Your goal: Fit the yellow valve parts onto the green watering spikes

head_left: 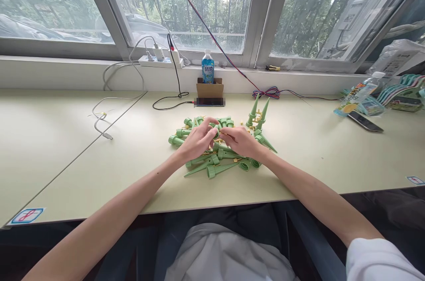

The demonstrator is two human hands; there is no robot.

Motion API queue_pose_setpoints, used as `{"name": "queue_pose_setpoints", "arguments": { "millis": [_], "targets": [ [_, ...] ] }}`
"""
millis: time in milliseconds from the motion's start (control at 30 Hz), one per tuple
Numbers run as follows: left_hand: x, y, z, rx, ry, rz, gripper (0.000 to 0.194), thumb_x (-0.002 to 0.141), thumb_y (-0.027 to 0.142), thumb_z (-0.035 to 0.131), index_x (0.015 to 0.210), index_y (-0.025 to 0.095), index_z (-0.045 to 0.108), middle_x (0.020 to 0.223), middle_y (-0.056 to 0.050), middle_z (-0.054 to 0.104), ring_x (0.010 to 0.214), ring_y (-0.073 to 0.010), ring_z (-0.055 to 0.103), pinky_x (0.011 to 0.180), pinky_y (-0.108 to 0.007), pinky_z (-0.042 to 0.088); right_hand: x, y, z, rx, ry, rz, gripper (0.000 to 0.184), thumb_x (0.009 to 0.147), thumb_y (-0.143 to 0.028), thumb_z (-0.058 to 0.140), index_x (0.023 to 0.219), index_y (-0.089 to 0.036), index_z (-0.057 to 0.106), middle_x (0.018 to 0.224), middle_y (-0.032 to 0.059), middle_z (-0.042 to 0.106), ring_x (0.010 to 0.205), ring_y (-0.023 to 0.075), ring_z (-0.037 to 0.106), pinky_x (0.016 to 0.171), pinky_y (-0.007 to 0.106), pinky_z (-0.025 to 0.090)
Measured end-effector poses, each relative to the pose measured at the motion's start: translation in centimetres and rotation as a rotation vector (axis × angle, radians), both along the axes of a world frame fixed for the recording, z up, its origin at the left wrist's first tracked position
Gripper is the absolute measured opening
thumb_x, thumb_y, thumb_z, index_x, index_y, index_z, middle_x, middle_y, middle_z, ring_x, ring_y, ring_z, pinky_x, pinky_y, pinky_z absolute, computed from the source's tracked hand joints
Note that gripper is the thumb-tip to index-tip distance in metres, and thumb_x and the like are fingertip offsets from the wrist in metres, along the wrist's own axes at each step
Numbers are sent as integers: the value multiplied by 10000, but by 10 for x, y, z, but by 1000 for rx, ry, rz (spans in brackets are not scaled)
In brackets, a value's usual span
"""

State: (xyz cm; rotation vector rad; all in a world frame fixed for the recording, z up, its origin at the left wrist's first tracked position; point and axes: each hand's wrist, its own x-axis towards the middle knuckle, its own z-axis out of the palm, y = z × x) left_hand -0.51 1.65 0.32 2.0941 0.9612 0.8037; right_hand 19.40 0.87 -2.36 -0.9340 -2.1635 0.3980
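Note:
Over a pile of green plastic watering spikes [222, 169], both hands meet at the middle of the table. My left hand [201, 137] is closed around a green spike part [217, 132], its round ribbed end showing between the fingers. My right hand [239, 140] pinches at that same part from the right; whether a small piece sits in its fingertips is hidden. Loose green caps [244, 166] lie at the near right of the pile. Two spikes [262, 115] stand points up behind my right hand, with small yellow valve pieces [257, 117] between them.
At the back, a blue bottle [208, 68] stands in a cardboard box [210, 90] behind a dark phone-like device [210, 102]. A power strip [159, 60] is on the sill. Cables [270, 92] cross the tabletop. A phone [365, 121] and a drink bottle [360, 90] lie right.

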Motion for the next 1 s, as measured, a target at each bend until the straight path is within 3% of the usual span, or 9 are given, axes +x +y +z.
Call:
{"name": "queue_pose_setpoints", "arguments": {
  "millis": [1000],
  "targets": [
    [0, -2, 1, 84, 58, -4, 351, 993, 399, 353, 1302, 244, 415, 805, 11, 646, 554, -145, 578, 613, -292, 486, 1, 1, -1, 19, -7, 16, 292, 1011, -245, 407, 721, -205, 406, 577, -40, 502, 514, 96, 416, 559, 241, 302]
  ]
}}
